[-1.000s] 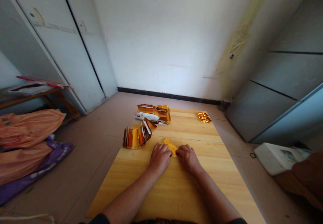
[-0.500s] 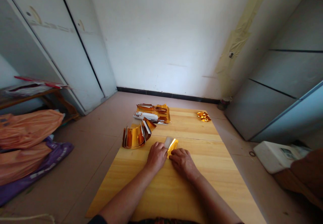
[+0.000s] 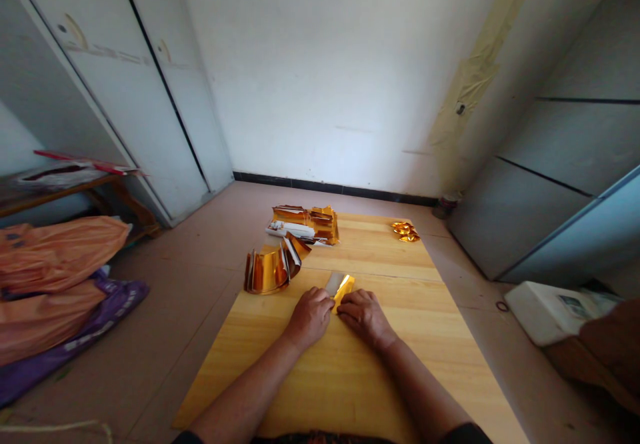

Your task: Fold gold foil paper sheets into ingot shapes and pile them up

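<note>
Gold foil sheet (image 3: 344,289), part-folded, on wooden table (image 3: 330,377). At left edge: left hand (image 3: 313,312), fingers bent together. At near right edge: right hand (image 3: 367,314), fingers likewise bent; pinching or just pressing, cannot tell. Beyond, leftward: curved foil stack (image 3: 270,271), then foil bundle (image 3: 325,224). Far right: shiny foil pieces (image 3: 405,231).

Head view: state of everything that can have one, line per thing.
Gold paper: partly folded, pale part showing
Left hand: curled, at the paper's left edge
Right hand: fingers bent, at its right edge
Near stack: curved, standing on edge
Far stack: bent, uneven
Gold pieces: folded, bunched together
Wardrobe doors: shut
Purple bag: crumpled, on the floor
</note>
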Demonstrator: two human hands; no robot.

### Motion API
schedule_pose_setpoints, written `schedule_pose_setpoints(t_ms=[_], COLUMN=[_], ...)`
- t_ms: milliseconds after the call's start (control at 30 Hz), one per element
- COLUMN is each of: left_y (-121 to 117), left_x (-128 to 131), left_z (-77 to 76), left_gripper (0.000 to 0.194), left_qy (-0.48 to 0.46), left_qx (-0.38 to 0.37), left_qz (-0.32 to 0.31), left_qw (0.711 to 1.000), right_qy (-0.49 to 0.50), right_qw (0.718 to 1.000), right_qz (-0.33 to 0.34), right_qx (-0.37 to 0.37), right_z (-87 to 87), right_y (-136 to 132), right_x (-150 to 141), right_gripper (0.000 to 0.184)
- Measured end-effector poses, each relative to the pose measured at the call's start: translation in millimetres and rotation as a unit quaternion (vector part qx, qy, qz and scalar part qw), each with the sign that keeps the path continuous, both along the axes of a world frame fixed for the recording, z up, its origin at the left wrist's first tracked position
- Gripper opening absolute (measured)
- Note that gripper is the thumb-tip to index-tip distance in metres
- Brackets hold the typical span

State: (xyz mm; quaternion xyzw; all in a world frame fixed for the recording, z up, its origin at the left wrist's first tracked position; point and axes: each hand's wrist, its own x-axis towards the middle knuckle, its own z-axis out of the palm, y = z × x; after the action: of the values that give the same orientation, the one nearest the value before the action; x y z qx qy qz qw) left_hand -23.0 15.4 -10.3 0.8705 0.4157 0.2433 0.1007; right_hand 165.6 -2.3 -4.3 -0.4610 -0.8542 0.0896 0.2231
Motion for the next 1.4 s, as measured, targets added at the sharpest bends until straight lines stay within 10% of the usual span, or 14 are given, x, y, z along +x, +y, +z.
schedule_pose_setpoints(t_ms=[1400], left_y=[-11.4], left_x=[-14.5], left_z=[5.7], left_gripper=[0.03], left_qy=[0.008], left_qx=[0.024], left_qz=[-0.029], left_qw=[0.999], right_qy=[-0.097], right_qw=[0.991], right_qz=[-0.089], right_qx=[0.03], right_z=[-21.2], right_y=[32.6], right_x=[-21.6], right_gripper=[0.022])
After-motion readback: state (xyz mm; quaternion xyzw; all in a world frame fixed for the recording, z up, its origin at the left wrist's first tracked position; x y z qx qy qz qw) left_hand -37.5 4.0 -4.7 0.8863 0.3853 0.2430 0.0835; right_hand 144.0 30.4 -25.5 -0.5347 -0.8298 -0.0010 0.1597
